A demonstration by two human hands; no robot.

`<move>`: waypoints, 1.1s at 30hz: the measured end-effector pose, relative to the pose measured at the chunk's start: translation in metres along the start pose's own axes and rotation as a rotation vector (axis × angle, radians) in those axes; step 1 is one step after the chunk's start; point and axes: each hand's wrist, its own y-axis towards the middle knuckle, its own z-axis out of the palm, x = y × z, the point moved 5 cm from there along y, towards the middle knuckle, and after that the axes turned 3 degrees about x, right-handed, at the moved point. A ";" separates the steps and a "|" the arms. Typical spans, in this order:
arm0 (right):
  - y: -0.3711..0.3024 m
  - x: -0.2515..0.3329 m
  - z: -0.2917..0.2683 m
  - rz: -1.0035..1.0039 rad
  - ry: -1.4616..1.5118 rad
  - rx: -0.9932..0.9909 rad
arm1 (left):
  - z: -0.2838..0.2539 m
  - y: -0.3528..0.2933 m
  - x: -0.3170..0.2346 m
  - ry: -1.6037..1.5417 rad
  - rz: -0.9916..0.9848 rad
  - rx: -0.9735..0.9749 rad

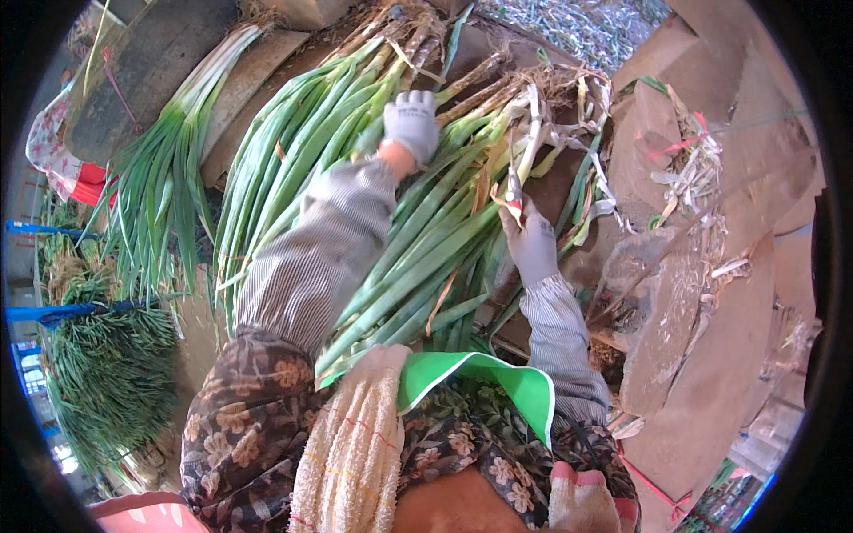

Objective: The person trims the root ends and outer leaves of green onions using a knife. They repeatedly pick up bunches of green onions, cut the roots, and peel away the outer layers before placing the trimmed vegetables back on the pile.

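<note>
A: Where are the green onions?

B: The green onions (426, 240) fill the middle of the frame, roots toward the top, long leaves fanning down and to the left.

A: And the hands?

B: The left hand (411, 126), in a pale glove, sits at upper centre over the stalks, fingers curled. I can't tell whether it grips any.

A: The other one?

B: The right hand (531, 244), gloved too, is right of centre. Its thumb and fingertips are at a dry peel (513, 197); whether they pinch it, I can't tell.

A: What's around them?

B: A separate bunch (182, 133) lies at upper left, beside a wooden board (251, 89). Pale scraps (697, 182) are at upper right, and a big pile of greens (111, 377) is at lower left.

A: And nearest the wearer?

B: A cream towel (351, 444) hangs at bottom centre, next to a green cloth (484, 382) with white edging.
</note>
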 end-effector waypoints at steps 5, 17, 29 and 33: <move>0.030 0.001 0.020 -0.087 -0.117 -0.053 | 0.053 0.043 0.007 0.241 0.053 0.504; 0.002 0.010 0.010 -0.064 -0.186 -0.040 | 0.043 0.038 0.014 0.282 0.300 1.065; -0.028 0.045 0.029 -0.077 -0.264 0.237 | -0.003 -0.072 0.028 -1.096 0.013 0.757; -0.034 0.042 0.035 -0.078 -0.308 0.270 | 0.025 -0.073 0.036 -1.187 -0.047 0.791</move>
